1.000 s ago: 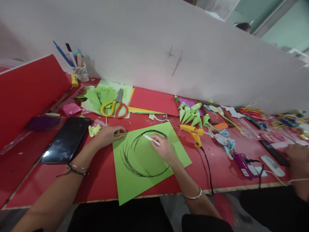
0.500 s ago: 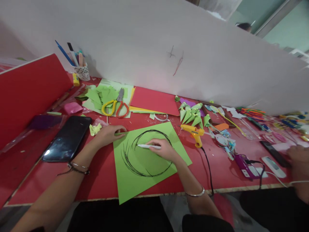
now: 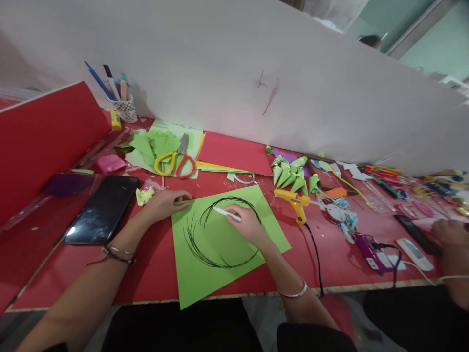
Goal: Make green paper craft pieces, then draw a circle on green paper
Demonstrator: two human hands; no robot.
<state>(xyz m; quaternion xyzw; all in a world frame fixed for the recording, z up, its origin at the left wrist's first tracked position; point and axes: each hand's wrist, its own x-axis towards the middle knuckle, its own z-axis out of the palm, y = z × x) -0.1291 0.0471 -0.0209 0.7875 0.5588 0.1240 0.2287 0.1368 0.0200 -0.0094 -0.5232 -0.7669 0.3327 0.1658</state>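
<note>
A bright green sheet of paper [image 3: 212, 281] lies on the red table, its lower corner jutting over the front edge. Sketchy black strokes [image 3: 210, 263] form a rough circle on it. With my right hand [image 3: 249, 226] I grip a white pen [image 3: 225, 213], its tip touching or just over the circle's upper left arc. My left hand [image 3: 165, 203] is at the sheet's upper left corner, thumb and fingers closed around its edge. Beside that wrist is a crumpled pale yellow scrap [image 3: 145, 196]. A black phone [image 3: 104, 210] lies left of my left forearm.
Behind the sheet are scissors [image 3: 176, 161], stacked red paper [image 3: 234, 151] and green cones [image 3: 289, 176]. A yellow glue gun [image 3: 296, 203] with a black cord sits to the right. A pen cup [image 3: 126, 110] stands back left. Another person's hand [image 3: 452, 239] rests far right.
My right hand has moved the white pen up and slightly right, along the circle's upper left arc. My left hand and the green sheet have stayed in place.
</note>
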